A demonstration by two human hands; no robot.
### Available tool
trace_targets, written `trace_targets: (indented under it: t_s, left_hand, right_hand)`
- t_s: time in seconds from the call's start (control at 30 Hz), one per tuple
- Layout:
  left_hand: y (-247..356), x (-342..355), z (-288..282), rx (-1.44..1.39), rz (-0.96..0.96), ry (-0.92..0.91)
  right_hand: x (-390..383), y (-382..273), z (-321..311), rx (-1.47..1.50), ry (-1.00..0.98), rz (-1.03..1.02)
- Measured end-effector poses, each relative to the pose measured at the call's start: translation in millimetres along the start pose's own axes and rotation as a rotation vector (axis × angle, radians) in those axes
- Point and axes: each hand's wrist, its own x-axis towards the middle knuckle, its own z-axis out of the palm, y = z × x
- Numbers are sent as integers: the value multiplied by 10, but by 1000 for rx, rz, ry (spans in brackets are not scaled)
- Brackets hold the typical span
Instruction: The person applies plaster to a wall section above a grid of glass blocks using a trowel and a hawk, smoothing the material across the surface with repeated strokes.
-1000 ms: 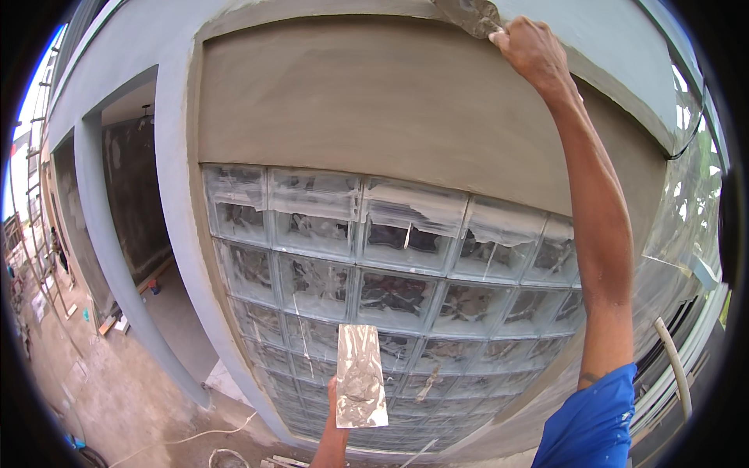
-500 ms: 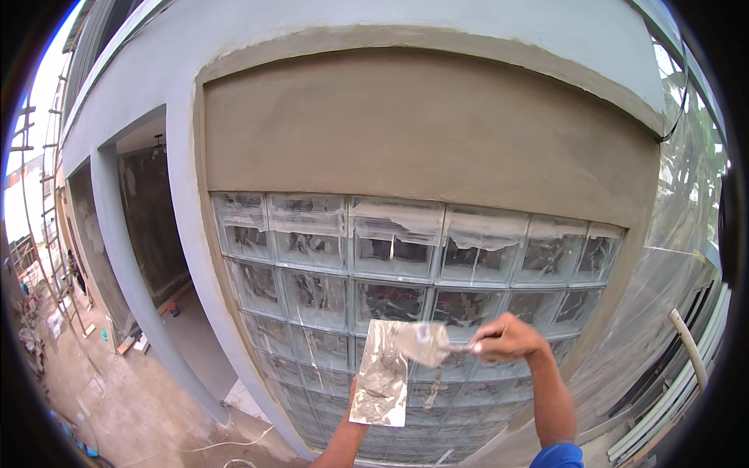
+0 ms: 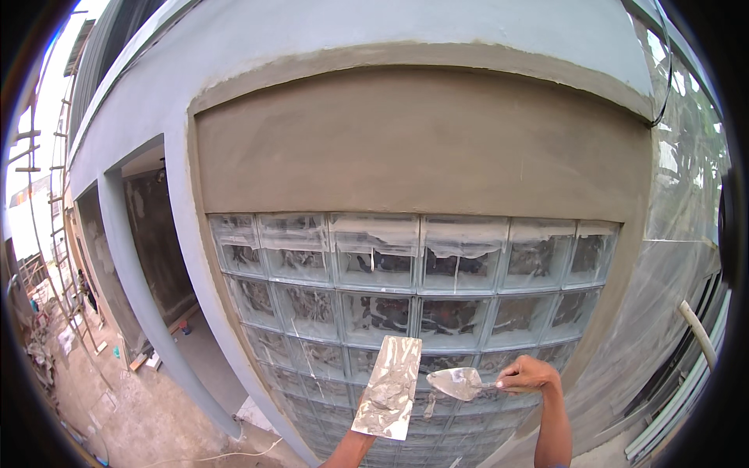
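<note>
My right hand [image 3: 526,375] is closed round the handle of a small pointing trowel [image 3: 456,383], its blade pointing left and smeared with grey mortar. My left hand [image 3: 360,438] is mostly hidden under a narrow white board [image 3: 399,355] and supports it from below. A lump of wet grey mortar [image 3: 388,395] lies on the board, with smears round it. The trowel blade is just right of the board, apart from it. Behind both stands a glass-block window [image 3: 380,313], its top row streaked with pale residue.
Above the blocks is a smooth brown-grey plastered panel [image 3: 421,140] framed by a rough plaster edge. On the left are a pale column [image 3: 140,288], a doorway and a ladder-like frame. Long pipes [image 3: 679,417] lean at the right. A cable [image 3: 218,458] lies on the floor.
The trowel has moved off the board's right edge and now sits apart from it. Board and both hands appear lower in the view, which has shifted.
</note>
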Motion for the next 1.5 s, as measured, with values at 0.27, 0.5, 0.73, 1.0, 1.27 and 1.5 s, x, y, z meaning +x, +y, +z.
trace_targets:
  t_s: [0.27, 0.5, 0.73, 1.0, 1.27, 1.5]
  left_hand:
    - [-137, 61, 266, 51, 73, -8]
    - [-303, 248, -8, 306, 158, 8]
    - [-152, 131, 12, -358, 47, -253]
    - [165, -23, 137, -10, 136, -23]
    - [119, -81, 306, 178, 281, 69]
    - [66, -146, 314, 562, 591, 151]
  right_hand:
    - [95, -262, 824, -141, 871, -512]
    - [571, -132, 1711, -212, 1076, -655]
    - [461, 241, 1823, -243, 1134, -641]
    - [-51, -228, 1071, -111, 790, -585]
    - [-328, -792, 487, -138, 251, -349]
    - [-208, -978, 479, -266, 17, -388]
